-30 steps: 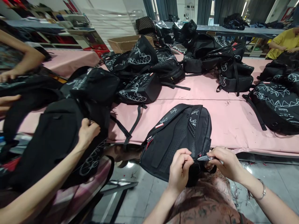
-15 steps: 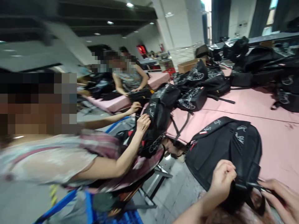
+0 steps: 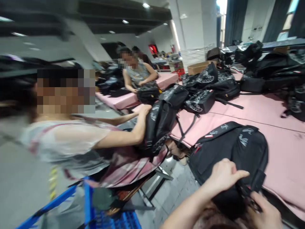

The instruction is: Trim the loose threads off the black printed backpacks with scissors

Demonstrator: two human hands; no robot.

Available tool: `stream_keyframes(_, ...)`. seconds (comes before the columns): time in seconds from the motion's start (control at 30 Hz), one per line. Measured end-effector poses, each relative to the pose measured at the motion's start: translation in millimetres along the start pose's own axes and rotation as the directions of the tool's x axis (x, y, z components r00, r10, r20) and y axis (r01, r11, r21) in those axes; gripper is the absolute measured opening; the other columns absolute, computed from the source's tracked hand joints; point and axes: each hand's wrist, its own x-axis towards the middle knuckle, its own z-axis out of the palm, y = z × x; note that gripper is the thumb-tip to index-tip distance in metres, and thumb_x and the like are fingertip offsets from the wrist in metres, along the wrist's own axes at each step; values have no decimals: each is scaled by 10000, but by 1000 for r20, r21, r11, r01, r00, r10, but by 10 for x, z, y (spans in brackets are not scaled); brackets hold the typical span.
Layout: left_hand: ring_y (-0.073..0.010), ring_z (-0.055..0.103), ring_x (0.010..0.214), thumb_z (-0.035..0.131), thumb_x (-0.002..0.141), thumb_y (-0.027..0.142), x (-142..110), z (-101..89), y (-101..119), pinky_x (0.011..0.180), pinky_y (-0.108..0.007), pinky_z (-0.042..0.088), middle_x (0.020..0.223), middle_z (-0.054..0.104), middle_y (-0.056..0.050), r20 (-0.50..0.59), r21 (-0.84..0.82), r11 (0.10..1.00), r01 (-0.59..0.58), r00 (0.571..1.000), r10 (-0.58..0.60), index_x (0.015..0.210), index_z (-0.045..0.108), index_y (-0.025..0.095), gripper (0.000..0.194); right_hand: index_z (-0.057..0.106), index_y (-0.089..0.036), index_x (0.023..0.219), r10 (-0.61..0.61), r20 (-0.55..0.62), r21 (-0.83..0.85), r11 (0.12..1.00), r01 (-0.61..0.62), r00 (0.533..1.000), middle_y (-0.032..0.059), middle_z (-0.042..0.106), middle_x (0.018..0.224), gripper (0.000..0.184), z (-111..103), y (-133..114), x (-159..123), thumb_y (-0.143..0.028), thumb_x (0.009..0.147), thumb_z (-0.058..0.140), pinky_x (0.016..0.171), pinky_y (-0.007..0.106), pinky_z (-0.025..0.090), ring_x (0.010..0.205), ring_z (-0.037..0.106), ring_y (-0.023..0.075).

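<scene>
A black backpack (image 3: pixel 215 156) with white printed marks on its shoulder straps leans over the edge of the pink table in front of me. My left hand (image 3: pixel 224 175) is curled against it, the thumb lying across the strap (image 3: pixel 243 149); the fingertips are hidden. Lower down, close to the strap's bottom end, my right hand (image 3: pixel 267 210) is closed around small dark scissors (image 3: pixel 254 204) with a metallic glint. The scissors are blurred and partly covered by the fingers.
The pink table (image 3: pixel 286 143) stretches ahead, with several black backpacks (image 3: pixel 201 100) piled farther back. On my left a co-worker (image 3: pixel 78 136) handles another backpack (image 3: pixel 162 119). A blue crate (image 3: pixel 114 219) stands on the floor below. Another person (image 3: pixel 140 74) works beyond.
My right hand has moved left and down with the scissors. My left hand's thumb now sticks out across the strap. The co-worker's hands have lowered onto their backpack. The view has shifted slightly.
</scene>
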Motion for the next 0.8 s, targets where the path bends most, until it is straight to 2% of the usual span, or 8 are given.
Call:
stream_keyframes(0.07, -143, 475, 516, 664, 566, 573, 30, 19, -16, 555, -258, 343, 512, 509, 0, -4, -6, 999, 50, 999, -50, 460, 522, 189, 423, 595, -237, 736, -123, 33, -147, 981, 126, 992, 39, 669, 684, 151, -2, -84, 56, -151, 693, 479, 535, 273, 467, 609, 627, 207)
stream_keyframes(0.17, -112, 430, 423, 672, 604, 488, 92, 147, -129, 501, -233, 315, 400, 469, 37, 41, -355, 922, 155, 988, -150, 448, 483, 189, 387, 502, -216, 597, -110, -29, -356, 930, 93, 993, 42, 597, 549, 180, 44, -210, 146, -87, 681, 408, 497, 278, 417, 535, 593, 208)
stream_keyframes(0.3, -106, 514, 457, 541, 726, 520, 130, 330, -268, 499, -212, 381, 483, 542, 24, 145, -606, 763, 224, 975, -171, 557, 479, 176, 388, 527, -206, 737, 44, 7, -242, 969, -41, 999, 17, 605, 607, 148, 38, -338, 187, -88, 699, 445, 484, 254, 398, 553, 585, 189)
stream_keyframes(0.33, -107, 539, 476, 550, 730, 507, 128, 357, -286, 506, -213, 404, 529, 577, 10, 173, -690, 676, 259, 966, -194, 597, 491, 169, 367, 534, -205, 822, 75, 25, -155, 985, -70, 997, 3, 606, 629, 168, 16, -349, 176, -103, 704, 473, 487, 243, 404, 554, 581, 176)
stream_keyframes(0.43, -105, 573, 471, 671, 685, 377, 120, 399, -321, 461, -194, 418, 573, 631, -19, 278, -899, 264, 350, 920, -275, 655, 524, 145, 276, 458, -197, 1085, 105, 17, 98, 990, -106, 994, -31, 577, 653, 352, -76, -286, 136, -173, 741, 531, 521, 227, 440, 558, 562, 144)
stream_keyframes(0.5, -115, 588, 462, 697, 679, 297, 117, 408, -337, 425, -187, 415, 556, 638, -23, 311, -928, 112, 355, 905, -290, 677, 552, 131, 220, 425, -194, 1133, 81, -34, 177, 981, -74, 996, -14, 581, 701, 331, -150, -181, 140, -212, 809, 487, 563, 236, 464, 614, 573, 144)
stream_keyframes(0.63, -153, 636, 504, 650, 739, 250, 103, 413, -337, 447, -218, 470, 608, 675, -57, 348, -920, 83, 382, 897, -274, 717, 585, 109, 156, 517, -194, 1031, -73, -98, 84, 993, 81, 993, 58, 608, 854, 185, -297, 2, 263, -214, 864, 441, 655, 288, 488, 761, 588, 172)
stream_keyframes(0.8, -130, 626, 480, 665, 727, 261, 69, 403, -285, 454, -203, 482, 601, 673, -47, 363, -909, 121, 399, 899, -245, 699, 585, 112, 171, 560, -179, 1022, -249, -55, -32, 968, 247, 967, 90, 621, 876, 182, -360, 20, 470, -201, 861, 478, 700, 333, 501, 830, 587, 198)
